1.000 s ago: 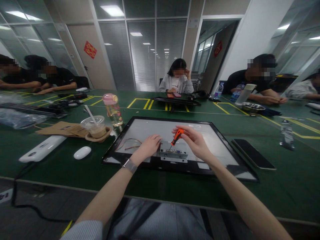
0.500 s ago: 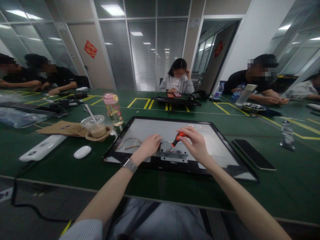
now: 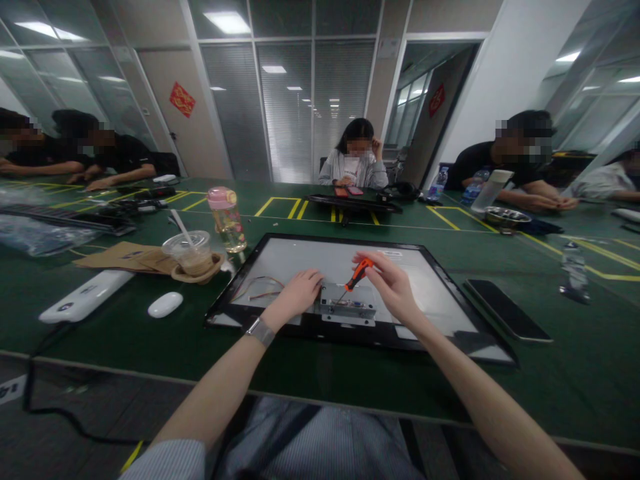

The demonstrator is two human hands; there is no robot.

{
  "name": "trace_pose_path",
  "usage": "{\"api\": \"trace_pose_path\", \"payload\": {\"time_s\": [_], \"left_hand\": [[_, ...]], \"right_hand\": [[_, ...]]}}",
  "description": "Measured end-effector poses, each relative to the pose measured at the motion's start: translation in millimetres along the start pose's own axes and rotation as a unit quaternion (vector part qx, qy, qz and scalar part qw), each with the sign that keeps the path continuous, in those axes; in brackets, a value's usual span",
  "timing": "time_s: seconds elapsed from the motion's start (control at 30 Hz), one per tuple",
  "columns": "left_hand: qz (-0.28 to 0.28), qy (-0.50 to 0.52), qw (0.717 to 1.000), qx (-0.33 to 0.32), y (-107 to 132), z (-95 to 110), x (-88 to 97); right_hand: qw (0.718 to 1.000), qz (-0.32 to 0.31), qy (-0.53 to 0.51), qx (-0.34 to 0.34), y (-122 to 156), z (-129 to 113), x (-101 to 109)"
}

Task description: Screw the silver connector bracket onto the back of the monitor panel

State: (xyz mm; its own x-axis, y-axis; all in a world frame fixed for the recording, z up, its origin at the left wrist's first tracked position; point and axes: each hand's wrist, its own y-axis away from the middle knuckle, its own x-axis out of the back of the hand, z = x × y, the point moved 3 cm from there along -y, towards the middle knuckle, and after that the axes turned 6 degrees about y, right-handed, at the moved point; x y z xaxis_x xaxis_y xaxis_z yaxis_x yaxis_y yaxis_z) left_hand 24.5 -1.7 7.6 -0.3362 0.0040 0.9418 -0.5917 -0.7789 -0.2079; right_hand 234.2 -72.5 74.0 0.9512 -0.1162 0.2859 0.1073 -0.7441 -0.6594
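Observation:
A flat display panel with a black frame lies back side up in front of me. Near its front edge stands a small metal bracket with connector sockets. My left hand bends its fingers over the bracket's left end, gripping it; the thumb is mostly hidden. In my right hand, between thumb and fingers, is an orange and black screwdriver. It tilts down to the left, its tip at the bracket; the exact contact point is too small to tell. Thin wires lie left of the bracket.
Left of the panel are a white earbud case, a white power strip, an iced drink cup and a pink-lidded bottle. A phone lies right. Several people sit around the green table.
My right hand's fingers have shifted around the screwdriver handle, showing more of it, and the handle has turned slightly. The left hand and the panel stay put.

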Motion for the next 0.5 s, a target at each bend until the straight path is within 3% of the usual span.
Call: {"api": "trace_pose_path", "payload": {"time_s": [0.1,0.2,0.37,0.5], "left_hand": [[0.000,-0.001,1.000,-0.003,0,-1,-1.0],[0.000,-0.002,1.000,-0.004,0,-1,-0.8],[-0.008,-0.002,1.000,-0.008,1,2,2.1],[-0.010,-0.005,1.000,-0.001,0,3,2.4]], "right_hand": [[0.998,-0.041,-0.047,-0.021,1,-3,-3],[0.998,-0.028,-0.051,-0.015,1,-6,-7],[0.998,0.008,0.051,0.038,0,-18,-17],[0.986,0.073,0.131,0.079,-1,-30,-21]]}}
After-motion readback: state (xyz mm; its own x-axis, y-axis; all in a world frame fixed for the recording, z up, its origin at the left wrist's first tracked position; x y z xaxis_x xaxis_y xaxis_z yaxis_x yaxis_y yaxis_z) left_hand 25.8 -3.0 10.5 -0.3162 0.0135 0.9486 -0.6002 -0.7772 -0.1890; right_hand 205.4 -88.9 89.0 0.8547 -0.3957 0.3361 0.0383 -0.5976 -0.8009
